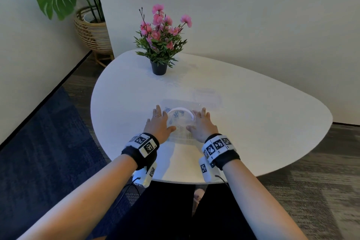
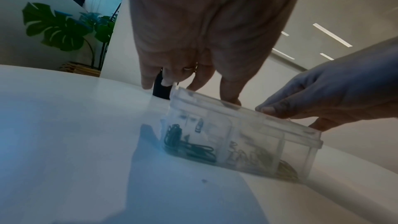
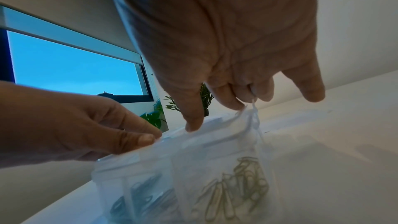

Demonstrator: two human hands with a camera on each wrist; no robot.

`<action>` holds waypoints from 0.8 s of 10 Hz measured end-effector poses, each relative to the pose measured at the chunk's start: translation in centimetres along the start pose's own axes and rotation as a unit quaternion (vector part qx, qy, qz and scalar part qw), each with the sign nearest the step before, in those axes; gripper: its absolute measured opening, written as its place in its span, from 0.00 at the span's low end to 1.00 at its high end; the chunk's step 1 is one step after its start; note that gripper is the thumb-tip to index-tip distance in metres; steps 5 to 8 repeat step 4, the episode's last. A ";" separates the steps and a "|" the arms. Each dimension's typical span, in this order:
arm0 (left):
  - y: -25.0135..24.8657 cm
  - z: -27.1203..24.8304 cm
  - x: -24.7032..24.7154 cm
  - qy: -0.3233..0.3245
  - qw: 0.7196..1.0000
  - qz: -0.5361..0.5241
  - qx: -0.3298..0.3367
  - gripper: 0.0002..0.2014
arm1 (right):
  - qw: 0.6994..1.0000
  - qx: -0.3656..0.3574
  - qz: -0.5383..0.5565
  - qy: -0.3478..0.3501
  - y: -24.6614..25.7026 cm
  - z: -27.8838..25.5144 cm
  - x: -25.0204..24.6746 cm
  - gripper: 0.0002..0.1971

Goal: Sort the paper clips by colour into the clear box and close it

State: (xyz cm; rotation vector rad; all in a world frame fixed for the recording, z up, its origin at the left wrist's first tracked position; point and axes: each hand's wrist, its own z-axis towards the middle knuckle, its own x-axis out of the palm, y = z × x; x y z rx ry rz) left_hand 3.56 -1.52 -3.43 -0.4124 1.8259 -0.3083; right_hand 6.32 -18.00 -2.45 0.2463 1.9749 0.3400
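Lid [image 2: 243, 117] down on clear box [image 2: 237, 144]; left hand [image 1: 158, 122], right hand [image 1: 202, 125] flat, fingers straight, grasping nothing. Press evenly along edges until seated.

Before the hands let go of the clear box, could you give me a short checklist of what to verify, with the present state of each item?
1. Lid down on the clear box: ok along the side the left wrist view shows; whether it is latched, cannot tell.
2. Left hand and right hand on the lid, one at each end: ok.
3. Dark paper clips in their own compartment, apart from the pale paper clips: ok.
4. No clips loose on the table: ok as far as the head view shows.
5. Flower pot well behind the box: ok.
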 end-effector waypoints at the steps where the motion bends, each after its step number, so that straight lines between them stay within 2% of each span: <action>1: 0.4 -0.3 0.5 -0.001 1.000 -0.022 0.008 0.37 | 1.000 -0.019 0.008 0.002 -0.4 -0.7 0.0 0.35; 2: 0.9 0.0 0.1 -0.025 0.996 -0.085 0.018 0.36 | 0.996 -0.061 0.063 -0.033 -1.1 -1.4 -0.9 0.33; 3: 2.9 0.0 -0.5 -0.112 0.977 -0.182 0.000 0.30 | 0.985 -0.092 0.117 -0.083 -4.4 -3.3 -1.2 0.28; 4: 4.4 0.0 -0.7 -0.162 0.960 -0.226 -0.038 0.23 | 0.975 -0.077 0.152 -0.145 -8.0 -4.0 0.1 0.25; 8: 4.4 0.0 -0.7 -0.162 0.960 -0.226 -0.038 0.23 | 0.975 -0.077 0.152 -0.145 -8.0 -4.0 0.1 0.25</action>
